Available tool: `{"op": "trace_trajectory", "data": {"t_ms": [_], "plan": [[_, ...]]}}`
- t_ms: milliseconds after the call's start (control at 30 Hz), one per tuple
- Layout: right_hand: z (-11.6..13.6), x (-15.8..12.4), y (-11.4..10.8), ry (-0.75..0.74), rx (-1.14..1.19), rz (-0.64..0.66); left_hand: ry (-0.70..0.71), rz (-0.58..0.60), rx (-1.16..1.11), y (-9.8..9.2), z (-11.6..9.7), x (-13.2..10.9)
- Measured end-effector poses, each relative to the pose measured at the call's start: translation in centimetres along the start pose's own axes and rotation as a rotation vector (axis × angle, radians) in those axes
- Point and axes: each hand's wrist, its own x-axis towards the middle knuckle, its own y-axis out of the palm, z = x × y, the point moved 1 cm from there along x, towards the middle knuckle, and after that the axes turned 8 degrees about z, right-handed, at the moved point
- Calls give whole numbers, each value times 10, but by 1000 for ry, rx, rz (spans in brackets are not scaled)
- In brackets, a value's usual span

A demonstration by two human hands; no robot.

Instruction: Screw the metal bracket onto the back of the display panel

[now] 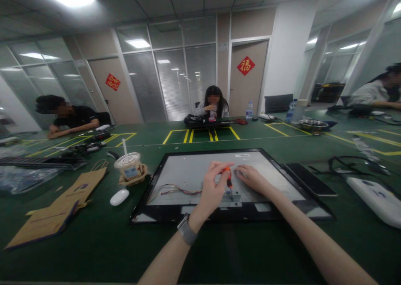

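Note:
A flat display panel (184, 168) with a grey metal back and black frame lies in front of me on the green table. My left hand (214, 184), a watch (187, 230) on its wrist, is closed around an orange-and-black screwdriver (229, 179). The screwdriver stands nearly upright, its shaft reaching down to a small metal bracket (236, 199) near the panel's front edge. Holding nothing visible, my right hand (250, 178) lies on the panel with its fingers stretched out. A bundle of thin wires (178, 191) runs along the panel left of my left hand.
Left of the panel are an iced drink cup (130, 168), a white computer mouse (119, 197) and a brown paper bag (62, 205). To the right lie a black phone-like slab (308, 178), black cables (347, 164) and a white device (374, 201). Several people sit around the table.

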Motion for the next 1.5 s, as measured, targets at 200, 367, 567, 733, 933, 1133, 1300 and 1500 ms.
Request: {"op": "trace_trajectory", "data": {"t_ms": [200,367,567,733,933,1133,1300,1500], "plan": [[-3,0,2,-17,11,-38,-67,41,-96,-1,1,1],[0,-1,0,-22,15,-25,-48,20,-98,1,1,0],[0,0,-1,-2,16,-9,8,-45,-1,0,1,0],[-1,-1,0,7,-8,-19,-2,-19,-11,-1,-1,0],[1,0,-1,-13,5,-8,5,-30,5,1,1,0],[0,-1,-1,-10,7,-22,70,-30,173,2,-1,-4],[1,0,-1,-22,5,-13,85,-16,207,2,-1,-4],[0,-1,-1,-7,-7,-7,108,-69,283,0,-1,-3]]}}
